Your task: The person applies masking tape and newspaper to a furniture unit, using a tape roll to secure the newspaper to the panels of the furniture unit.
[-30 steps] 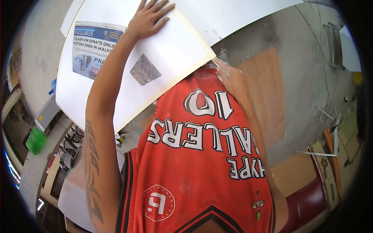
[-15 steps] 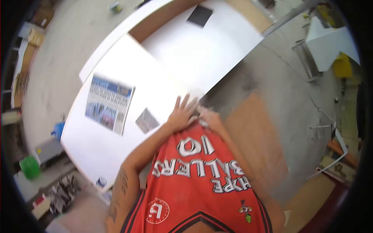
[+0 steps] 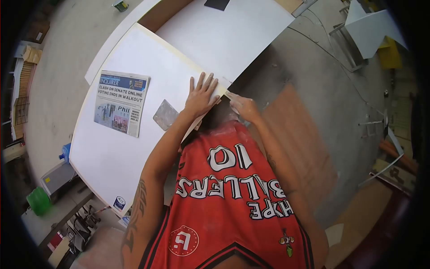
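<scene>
Nearest the camera is a red jersey (image 3: 228, 193) printed with white letters and the number 10, and both bare arms reach forward from it; the left hand (image 3: 200, 99) lies flat, palm down, fingers spread apart, pressing on the large white board (image 3: 107, 152) close to its near right corner; the right hand (image 3: 243, 109), pale with dust, sits just beside that corner with its fingers curled in, touching the board's edge, though whether it grips anything cannot be told; the board itself spreads out to the left and ahead of the person; just left of the left hand a small grey metal plate (image 3: 165, 114) rests on the board, and farther left a folded newspaper (image 3: 121, 103) lies flat on it; beyond, a second white board (image 3: 233, 36) overlaps the far edge, carrying a dark square (image 3: 217, 3); to the right a brown sheet (image 3: 298, 134) lies on the grey floor (image 3: 313, 67).
</scene>
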